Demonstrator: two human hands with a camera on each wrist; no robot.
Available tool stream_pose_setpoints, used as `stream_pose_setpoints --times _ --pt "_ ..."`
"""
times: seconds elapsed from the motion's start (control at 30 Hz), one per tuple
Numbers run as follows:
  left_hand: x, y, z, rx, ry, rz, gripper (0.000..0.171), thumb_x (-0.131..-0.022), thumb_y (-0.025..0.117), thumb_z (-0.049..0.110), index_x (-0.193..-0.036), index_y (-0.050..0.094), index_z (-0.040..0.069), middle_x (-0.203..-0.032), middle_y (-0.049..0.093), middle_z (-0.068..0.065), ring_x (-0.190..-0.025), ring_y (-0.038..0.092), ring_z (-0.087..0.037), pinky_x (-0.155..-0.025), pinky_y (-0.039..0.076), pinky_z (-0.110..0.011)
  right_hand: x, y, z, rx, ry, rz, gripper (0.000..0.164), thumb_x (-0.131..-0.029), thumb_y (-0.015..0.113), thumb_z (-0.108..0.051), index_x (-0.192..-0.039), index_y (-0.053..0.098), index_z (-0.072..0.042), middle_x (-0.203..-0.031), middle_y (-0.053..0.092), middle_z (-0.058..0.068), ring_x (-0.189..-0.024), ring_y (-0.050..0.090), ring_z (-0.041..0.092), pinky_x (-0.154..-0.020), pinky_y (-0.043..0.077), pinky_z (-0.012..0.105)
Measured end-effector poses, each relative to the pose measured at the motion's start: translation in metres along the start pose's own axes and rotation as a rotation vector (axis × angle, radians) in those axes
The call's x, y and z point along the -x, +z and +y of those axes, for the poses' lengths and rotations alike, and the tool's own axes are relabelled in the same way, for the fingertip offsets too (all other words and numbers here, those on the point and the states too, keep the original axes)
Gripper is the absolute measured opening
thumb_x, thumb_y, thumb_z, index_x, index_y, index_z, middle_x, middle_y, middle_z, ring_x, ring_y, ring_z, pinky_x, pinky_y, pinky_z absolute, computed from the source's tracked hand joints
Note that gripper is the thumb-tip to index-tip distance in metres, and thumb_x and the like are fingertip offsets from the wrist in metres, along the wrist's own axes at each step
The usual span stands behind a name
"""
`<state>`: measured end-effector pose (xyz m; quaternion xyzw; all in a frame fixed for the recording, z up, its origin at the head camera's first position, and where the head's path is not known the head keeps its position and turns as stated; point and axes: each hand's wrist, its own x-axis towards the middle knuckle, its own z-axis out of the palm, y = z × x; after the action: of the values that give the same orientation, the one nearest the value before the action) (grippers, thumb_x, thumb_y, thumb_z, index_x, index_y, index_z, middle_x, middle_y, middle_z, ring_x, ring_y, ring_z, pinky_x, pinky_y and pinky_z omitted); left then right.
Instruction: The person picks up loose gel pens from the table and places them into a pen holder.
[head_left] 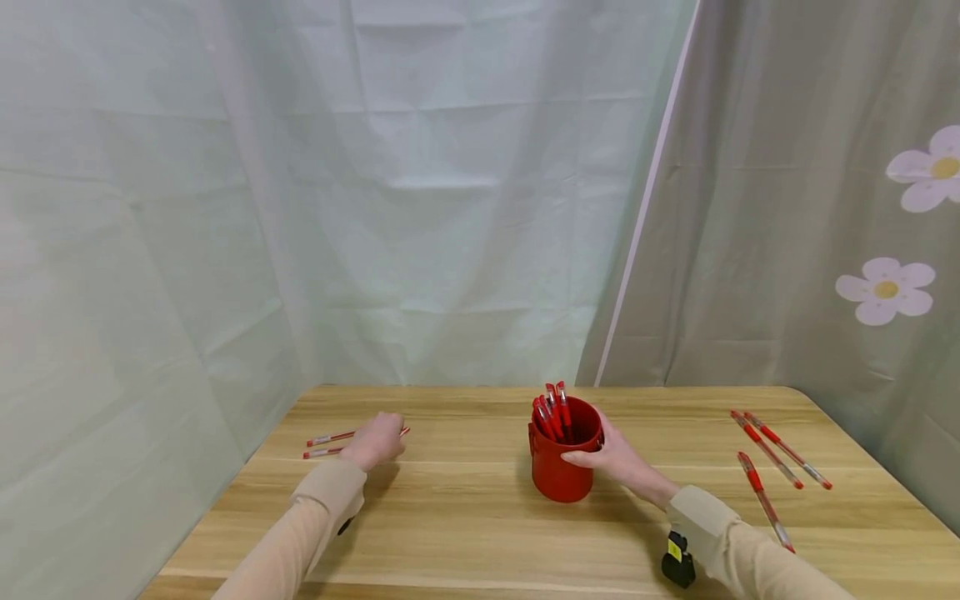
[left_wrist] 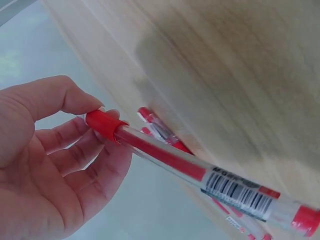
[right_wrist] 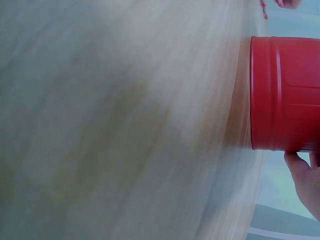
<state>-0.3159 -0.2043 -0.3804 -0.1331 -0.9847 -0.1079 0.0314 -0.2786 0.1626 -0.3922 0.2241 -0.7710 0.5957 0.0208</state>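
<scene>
My left hand [head_left: 377, 442] is over the left side of the table, pinching a red gel pen [left_wrist: 165, 157] between thumb and fingers by its red end. A barcode label wraps the pen's clear barrel. Two more red pens [head_left: 330, 437] lie on the wood under that hand. Around the right side of a red bucket [head_left: 561, 479] curls my right hand [head_left: 622, 462], thumb at the front near the rim. The bucket stands upright, and several red pens [head_left: 551, 412] lean inside it. In the right wrist view, the bucket wall [right_wrist: 295, 95] hides most of the fingers [right_wrist: 302, 175].
Three red pens [head_left: 765, 504] lie on the table's right side, beyond my right forearm. A pale curtain [head_left: 450, 208] hangs behind the wooden table [head_left: 465, 533], with a grey flowered curtain [head_left: 735, 250] at the right. A black wrist device [head_left: 678, 560] hangs under my right sleeve.
</scene>
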Motion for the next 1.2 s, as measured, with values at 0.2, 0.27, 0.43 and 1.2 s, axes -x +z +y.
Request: stream_pose_setpoints --times 0.2,0.27,0.43,1.2 --pt "0.001 -0.006 0.005 0.02 0.002 0.021 0.012 -0.073 0.056 -0.009 -0.075 0.05 0.002 -0.064 0.045 -0.005 -0.056 0.042 -0.02 -0.049 0.036 -0.034 0.0 -0.001 0.001 -0.006 0.006 -0.006 0.077 -0.072 0.074 -0.005 -0.134 0.03 0.002 -0.127 0.042 0.02 -0.113 0.04 0.036 -0.089 0.037 0.042" --pt "0.001 -0.008 0.006 0.028 0.0 0.032 0.012 -0.073 0.056 -0.01 -0.077 0.051 0.001 -0.065 0.045 -0.006 -0.056 0.043 -0.02 -0.049 0.036 -0.034 0.0 -0.001 0.001 -0.01 0.009 -0.011 0.077 -0.073 0.074 -0.006 -0.135 0.03 0.002 -0.127 0.042 0.021 -0.113 0.04 0.036 -0.088 0.038 0.041" --pt "0.002 -0.011 0.008 0.035 0.004 0.062 0.014 -0.072 0.057 -0.01 -0.077 0.051 0.0 -0.065 0.046 -0.006 -0.057 0.045 -0.021 -0.049 0.038 -0.035 0.0 -0.001 -0.001 -0.017 0.016 -0.013 0.075 -0.074 0.074 -0.006 -0.134 0.03 0.003 -0.127 0.041 0.021 -0.113 0.039 0.037 -0.088 0.038 0.041" --pt "-0.01 -0.014 0.017 0.074 0.073 0.204 0.012 -0.071 0.058 -0.007 -0.077 0.053 0.002 -0.06 0.045 -0.002 -0.052 0.04 -0.016 -0.047 0.035 -0.03 -0.007 -0.005 0.028 -0.004 0.018 0.007 0.076 -0.073 0.076 -0.01 -0.135 0.032 -0.005 -0.128 0.044 0.014 -0.113 0.041 0.03 -0.088 0.038 0.039"
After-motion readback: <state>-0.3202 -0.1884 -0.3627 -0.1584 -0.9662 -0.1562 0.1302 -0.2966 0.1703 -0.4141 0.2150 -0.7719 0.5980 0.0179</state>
